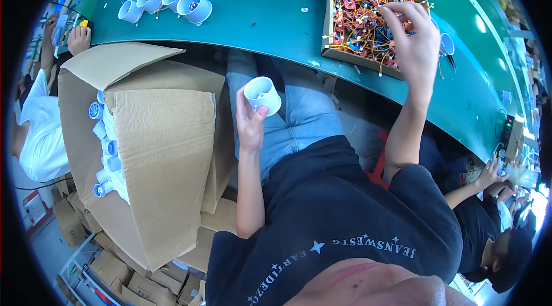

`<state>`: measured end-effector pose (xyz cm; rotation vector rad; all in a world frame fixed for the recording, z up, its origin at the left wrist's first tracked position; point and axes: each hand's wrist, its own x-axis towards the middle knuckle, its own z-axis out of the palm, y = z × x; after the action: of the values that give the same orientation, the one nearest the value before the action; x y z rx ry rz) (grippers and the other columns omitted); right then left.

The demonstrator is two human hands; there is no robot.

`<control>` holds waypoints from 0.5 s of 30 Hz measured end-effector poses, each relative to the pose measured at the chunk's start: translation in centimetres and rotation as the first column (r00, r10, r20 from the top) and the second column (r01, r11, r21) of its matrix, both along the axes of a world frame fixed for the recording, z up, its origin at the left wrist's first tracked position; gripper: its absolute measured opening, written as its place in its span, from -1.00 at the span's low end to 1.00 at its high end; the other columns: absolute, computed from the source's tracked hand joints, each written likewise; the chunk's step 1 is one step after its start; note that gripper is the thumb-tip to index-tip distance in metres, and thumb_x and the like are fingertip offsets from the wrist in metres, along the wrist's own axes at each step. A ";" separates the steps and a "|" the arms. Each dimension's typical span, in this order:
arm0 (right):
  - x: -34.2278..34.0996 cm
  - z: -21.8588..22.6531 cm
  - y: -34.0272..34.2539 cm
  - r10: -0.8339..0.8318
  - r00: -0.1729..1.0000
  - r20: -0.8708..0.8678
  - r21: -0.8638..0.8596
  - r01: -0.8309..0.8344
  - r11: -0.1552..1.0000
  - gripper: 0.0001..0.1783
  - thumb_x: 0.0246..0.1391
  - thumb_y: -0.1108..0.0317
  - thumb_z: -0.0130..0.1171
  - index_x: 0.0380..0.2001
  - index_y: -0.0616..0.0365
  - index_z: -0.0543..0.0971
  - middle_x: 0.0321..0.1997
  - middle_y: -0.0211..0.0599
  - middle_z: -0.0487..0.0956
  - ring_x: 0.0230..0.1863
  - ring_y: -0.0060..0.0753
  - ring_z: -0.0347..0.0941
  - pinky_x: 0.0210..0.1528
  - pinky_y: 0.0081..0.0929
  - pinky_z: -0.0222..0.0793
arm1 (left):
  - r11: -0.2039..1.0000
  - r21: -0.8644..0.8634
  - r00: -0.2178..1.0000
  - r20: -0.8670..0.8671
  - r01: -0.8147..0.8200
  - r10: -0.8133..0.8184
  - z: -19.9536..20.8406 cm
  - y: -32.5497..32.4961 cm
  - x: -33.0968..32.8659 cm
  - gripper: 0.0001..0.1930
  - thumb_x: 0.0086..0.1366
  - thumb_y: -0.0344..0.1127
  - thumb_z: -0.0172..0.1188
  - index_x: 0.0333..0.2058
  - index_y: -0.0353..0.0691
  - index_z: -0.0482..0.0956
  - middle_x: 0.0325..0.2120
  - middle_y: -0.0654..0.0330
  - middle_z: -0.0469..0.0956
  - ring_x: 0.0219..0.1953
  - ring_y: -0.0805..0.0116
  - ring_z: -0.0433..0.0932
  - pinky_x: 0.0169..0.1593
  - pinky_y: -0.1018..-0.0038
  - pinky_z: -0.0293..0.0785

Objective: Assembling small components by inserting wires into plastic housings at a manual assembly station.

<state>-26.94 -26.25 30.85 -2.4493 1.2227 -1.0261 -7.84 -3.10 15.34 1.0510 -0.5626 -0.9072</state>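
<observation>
My left hand (249, 126) is closed round a pale plastic cup-shaped housing (268, 103), held above my lap with its open end up. A small post shows inside the housing. At the bench, my right hand (415, 33) is over a cardboard tray (328, 33) heaped with small red and blue round parts on orange and yellow wires (359, 15). Its thumb and fingers are bent together among the wires. What they pinch, if anything, I cannot make out.
Rows of similar housings (194, 8) stand along the back of the green bench (259, 24). Left of me is a large open carton (164, 162) holding more housings (112, 162). A blue-rimmed round piece (447, 44) lies right of the tray. Other people work at both sides.
</observation>
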 end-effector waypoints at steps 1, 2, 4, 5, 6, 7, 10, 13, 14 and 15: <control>0.2 -0.1 0.0 0.003 1.000 -0.002 0.002 -0.003 1.000 -0.80 -0.01 0.32 0.30 -0.29 0.15 0.67 -0.32 -0.23 0.57 -0.22 -0.23 0.48 -0.14 -0.35 0.37 | 1.000 0.009 0.998 -0.065 0.009 -0.008 0.2 0.2 -0.1 -0.38 0.16 -0.16 0.28 0.10 -0.29 0.22 -0.01 0.04 0.37 -0.02 0.21 0.46 0.02 0.29 0.45; 0.5 -0.2 0.1 0.056 0.995 -0.088 -0.034 -0.059 0.998 -0.80 -0.01 0.33 0.30 -0.29 0.16 0.67 -0.31 -0.24 0.58 -0.23 -0.25 0.48 -0.14 -0.37 0.38 | 1.000 0.010 0.998 -0.067 0.007 -0.007 0.4 0.1 -0.1 -0.38 0.16 -0.16 0.28 0.10 -0.29 0.22 -0.01 0.04 0.37 -0.02 0.21 0.46 0.02 0.29 0.45; 0.7 -0.4 0.2 0.147 0.954 -0.261 -0.091 -0.176 0.980 -0.81 0.00 0.34 0.30 -0.29 0.17 0.67 -0.30 -0.26 0.58 -0.24 -0.28 0.49 -0.16 -0.41 0.38 | 0.998 -0.026 0.997 -0.054 0.058 -0.059 0.8 -0.2 -0.4 -0.38 0.18 -0.11 0.25 0.10 -0.30 0.23 -0.06 0.03 0.40 -0.06 0.17 0.49 -0.04 0.27 0.48; 0.8 -0.5 0.1 0.145 0.954 -0.263 -0.092 -0.174 0.980 -0.81 0.00 0.34 0.30 -0.29 0.17 0.67 -0.30 -0.26 0.58 -0.24 -0.28 0.49 -0.16 -0.41 0.38 | 0.995 -0.044 0.995 -0.046 0.085 -0.087 1.0 -0.4 -0.5 -0.39 0.20 -0.08 0.24 0.09 -0.30 0.24 -0.08 0.02 0.42 -0.08 0.16 0.51 -0.08 0.25 0.50; 0.9 -0.6 -0.1 0.124 0.965 -0.233 -0.125 -0.156 0.980 -0.81 0.00 0.36 0.29 -0.29 0.18 0.66 -0.29 -0.27 0.59 -0.25 -0.32 0.50 -0.15 -0.42 0.38 | 0.996 -0.046 0.995 -0.047 0.081 -0.083 1.3 -0.5 -0.4 -0.39 0.20 -0.08 0.24 0.09 -0.30 0.24 -0.08 0.02 0.42 -0.08 0.16 0.51 -0.08 0.25 0.50; 0.9 -0.7 -0.3 0.104 0.974 -0.201 -0.158 -0.137 0.978 -0.82 0.01 0.38 0.29 -0.29 0.19 0.66 -0.28 -0.27 0.60 -0.25 -0.36 0.51 -0.15 -0.44 0.39 | 0.994 -0.041 0.993 -0.051 0.106 -0.108 1.5 -0.6 -0.3 -0.39 0.22 -0.03 0.21 0.09 -0.31 0.25 -0.10 0.02 0.43 -0.11 0.17 0.51 -0.11 0.28 0.49; 0.6 -0.8 -0.5 0.069 0.997 -0.043 -0.137 -0.075 0.988 -0.85 0.02 0.39 0.29 -0.32 0.21 0.65 -0.26 -0.27 0.61 -0.23 -0.36 0.53 -0.15 -0.45 0.40 | 0.988 -0.031 0.986 -0.059 0.153 -0.154 1.5 -0.7 0.1 -0.37 0.26 0.09 0.14 0.07 -0.33 0.29 -0.15 0.01 0.46 -0.17 0.20 0.51 -0.17 0.32 0.47; 0.4 -1.2 -0.5 0.008 0.978 0.209 -0.016 -0.004 1.000 -0.88 0.02 0.40 0.29 -0.40 0.23 0.63 -0.25 -0.23 0.62 -0.20 -0.29 0.56 -0.15 -0.43 0.43 | 0.956 -0.183 0.918 -0.287 0.228 -0.274 1.0 -0.6 0.5 -0.30 0.29 0.25 -0.01 0.05 -0.35 0.33 -0.18 0.00 0.47 -0.23 0.25 0.49 -0.29 0.36 0.40; 0.4 -1.5 -0.5 0.033 0.962 0.272 -0.030 -0.025 0.999 -0.90 0.03 0.42 0.28 -0.40 0.24 0.63 -0.25 -0.23 0.63 -0.20 -0.33 0.56 -0.14 -0.45 0.43 | 0.956 -0.183 0.918 -0.287 0.228 -0.274 0.9 -0.6 0.5 -0.30 0.29 0.25 -0.01 0.05 -0.35 0.33 -0.18 0.00 0.47 -0.23 0.25 0.49 -0.29 0.36 0.40; 0.4 -1.8 -0.5 0.058 0.941 0.333 -0.045 -0.045 0.998 -0.91 0.04 0.44 0.27 -0.39 0.25 0.63 -0.24 -0.22 0.63 -0.20 -0.36 0.57 -0.13 -0.47 0.43 | 0.958 -0.169 0.927 -0.260 0.233 -0.271 0.8 -0.4 0.5 -0.29 0.30 0.26 -0.03 0.05 -0.35 0.34 -0.17 0.01 0.47 -0.25 0.27 0.47 -0.30 0.37 0.38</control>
<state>-26.49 -26.74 29.09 -2.1974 1.0301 -1.3902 -7.33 -3.55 16.12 0.7186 -0.5191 -1.2064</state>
